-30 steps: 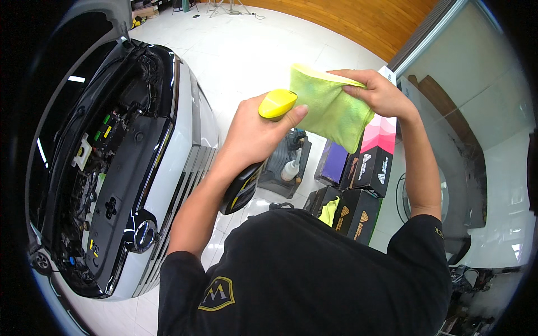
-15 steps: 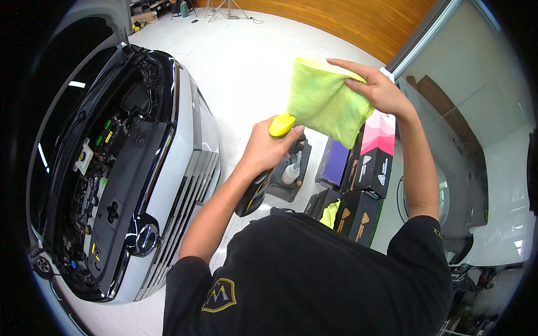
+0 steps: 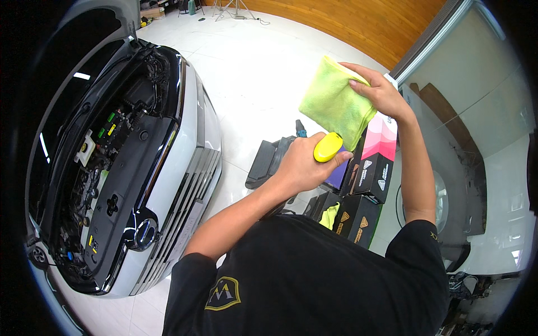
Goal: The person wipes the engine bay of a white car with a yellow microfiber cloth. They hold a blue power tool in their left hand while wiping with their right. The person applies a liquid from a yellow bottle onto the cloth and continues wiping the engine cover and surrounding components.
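My left hand [image 3: 305, 165] is closed around a spray bottle and stretches out in front of my body. The bottle's yellow spray head [image 3: 328, 147] rises between thumb and fingers, while its dark body is mostly hidden under my hand and arm. My right hand [image 3: 378, 92] pinches a folded yellow-green microfibre cloth [image 3: 333, 101] by its upper right side. The cloth hangs just beyond the spray head; whether the two touch I cannot tell.
To the left stands a white car [image 3: 188, 140] with its hood raised and engine bay [image 3: 106, 168] exposed. A dark open case [image 3: 263, 162] lies on the floor beyond my left arm. Black boxes [image 3: 358, 221] are stacked by the glass panel [image 3: 448, 73]. A tripod [image 3: 232, 8] stands far off.
My left hand has moved right with the spray bottle, closer to the boxes and below the cloth. My right hand has shifted slightly right, and the cloth has tilted.
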`<state>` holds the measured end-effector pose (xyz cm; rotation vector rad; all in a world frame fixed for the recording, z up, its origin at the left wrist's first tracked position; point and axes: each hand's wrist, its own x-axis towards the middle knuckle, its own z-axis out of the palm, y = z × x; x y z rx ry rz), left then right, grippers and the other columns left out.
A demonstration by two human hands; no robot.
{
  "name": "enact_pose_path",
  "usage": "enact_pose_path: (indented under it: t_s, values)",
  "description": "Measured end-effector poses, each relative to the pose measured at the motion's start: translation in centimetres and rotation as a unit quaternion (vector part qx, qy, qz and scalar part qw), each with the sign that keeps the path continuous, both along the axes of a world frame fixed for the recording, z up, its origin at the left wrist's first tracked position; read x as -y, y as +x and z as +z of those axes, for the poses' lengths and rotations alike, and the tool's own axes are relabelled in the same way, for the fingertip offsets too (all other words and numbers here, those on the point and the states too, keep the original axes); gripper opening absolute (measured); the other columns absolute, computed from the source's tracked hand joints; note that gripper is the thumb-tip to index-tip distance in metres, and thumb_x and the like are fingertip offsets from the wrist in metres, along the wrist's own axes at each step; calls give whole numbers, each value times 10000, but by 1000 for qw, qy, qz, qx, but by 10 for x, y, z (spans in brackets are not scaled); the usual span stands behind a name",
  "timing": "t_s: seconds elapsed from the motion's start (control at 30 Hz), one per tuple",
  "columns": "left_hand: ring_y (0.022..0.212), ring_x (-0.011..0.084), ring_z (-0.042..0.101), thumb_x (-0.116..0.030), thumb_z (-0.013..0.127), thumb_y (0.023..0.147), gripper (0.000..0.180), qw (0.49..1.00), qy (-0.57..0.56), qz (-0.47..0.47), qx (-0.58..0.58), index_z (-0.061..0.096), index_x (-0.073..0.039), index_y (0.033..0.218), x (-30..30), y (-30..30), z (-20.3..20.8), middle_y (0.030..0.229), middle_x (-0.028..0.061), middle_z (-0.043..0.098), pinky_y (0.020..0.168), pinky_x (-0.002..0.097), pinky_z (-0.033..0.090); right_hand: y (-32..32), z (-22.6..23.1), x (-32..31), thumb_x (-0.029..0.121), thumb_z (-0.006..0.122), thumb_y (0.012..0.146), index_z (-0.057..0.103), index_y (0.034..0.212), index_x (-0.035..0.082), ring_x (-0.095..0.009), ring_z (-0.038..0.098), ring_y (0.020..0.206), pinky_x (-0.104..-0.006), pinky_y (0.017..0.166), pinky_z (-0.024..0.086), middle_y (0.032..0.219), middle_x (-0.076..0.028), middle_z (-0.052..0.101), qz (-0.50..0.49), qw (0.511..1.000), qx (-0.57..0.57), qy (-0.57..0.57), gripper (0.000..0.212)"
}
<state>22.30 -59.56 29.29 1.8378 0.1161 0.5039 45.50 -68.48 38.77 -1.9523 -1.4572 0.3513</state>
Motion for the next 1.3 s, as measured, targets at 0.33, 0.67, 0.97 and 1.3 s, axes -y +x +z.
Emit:
enact_pose_path:
  t_s: [0.33,0.67,0.97,1.3]
  values:
    - [580,117,644,-387,734,952,416,992,-61,-7,113,694,27,968,-41,19,52,704,77,680,544,284,509,-7,3,6,262,597,1014,561,1449,60,-256,625,1197,-363,1059,473,1339,-156,646,79,997,7,-16,480]
    - [703,330,694,-421,725,933,433,1000,-6,30,4,699,11,913,-36,19,15,730,170,695,679,417,532,-11,8,10,252,578,1016,567,1441,61,-247,645,1172,-370,1037,493,1325,-158,652,72,997,-15,-11,467]
    - [627,212,667,-400,733,946,419,998,-62,18,17,696,17,958,-40,21,-28,733,115,688,589,366,520,0,6,12,264,611,1012,561,1461,74,-194,628,1180,-346,999,512,1348,-112,643,62,998,-1,-6,489]
    - [643,122,639,-348,730,949,401,993,-117,33,-6,701,28,1085,-68,14,4,853,58,692,504,270,516,-6,6,7,250,574,1010,579,1438,82,-234,643,1154,-359,1026,489,1309,-150,664,67,998,-1,-5,459]
